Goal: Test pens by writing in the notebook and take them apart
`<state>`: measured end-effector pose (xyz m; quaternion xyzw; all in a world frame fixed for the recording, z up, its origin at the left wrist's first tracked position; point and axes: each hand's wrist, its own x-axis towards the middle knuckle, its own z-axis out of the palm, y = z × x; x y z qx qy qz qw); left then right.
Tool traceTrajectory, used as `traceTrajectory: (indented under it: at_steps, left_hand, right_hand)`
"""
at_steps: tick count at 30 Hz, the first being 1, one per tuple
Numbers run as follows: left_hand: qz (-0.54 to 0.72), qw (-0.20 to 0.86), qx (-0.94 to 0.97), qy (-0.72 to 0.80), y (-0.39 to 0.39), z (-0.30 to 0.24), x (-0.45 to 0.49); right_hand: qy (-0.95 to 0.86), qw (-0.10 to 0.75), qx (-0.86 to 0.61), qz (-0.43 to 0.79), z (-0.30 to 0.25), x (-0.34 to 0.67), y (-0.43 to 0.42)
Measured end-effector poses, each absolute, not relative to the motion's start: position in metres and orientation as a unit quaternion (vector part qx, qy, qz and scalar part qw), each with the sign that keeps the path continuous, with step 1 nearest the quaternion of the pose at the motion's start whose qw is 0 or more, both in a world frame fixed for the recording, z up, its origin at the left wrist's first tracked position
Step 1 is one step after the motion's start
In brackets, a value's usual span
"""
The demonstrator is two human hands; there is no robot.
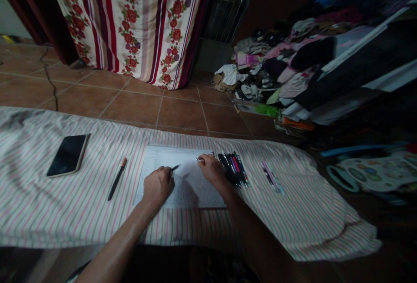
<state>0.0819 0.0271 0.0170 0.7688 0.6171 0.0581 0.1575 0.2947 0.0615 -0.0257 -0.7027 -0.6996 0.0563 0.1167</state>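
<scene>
My left hand [158,186] is closed around a dark pen [175,168], its thin end pointing right over the paper. Opposite it, my right hand [212,170] pinches a small, thin, light-coloured piece [197,159] whose kind is too small to make out. A gap separates the two held things. Both hands are above a white sheet [182,156] covered partly in faint marks, lying on the striped cloth. A row of pens [233,168], mostly black with some red and purple, lies just beyond my right forearm.
A phone or tablet [67,155] and a black marker with an orange end [117,179] lie on the striped cloth [97,218] at left. Pink and pale pens [273,176] lie at right. Beyond are tiled floor [179,109], a floral curtain [130,22] and heaped clothes [280,61].
</scene>
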Motion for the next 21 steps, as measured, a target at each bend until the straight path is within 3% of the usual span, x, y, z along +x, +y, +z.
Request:
traceTrajectory:
  at_steps: [21]
  left_hand:
    - [0.05,0.149,0.77,0.618,0.028,0.013,0.083]
  right_hand:
    - [-0.666,0.258,-0.69,0.117,-0.031,0.289,0.045]
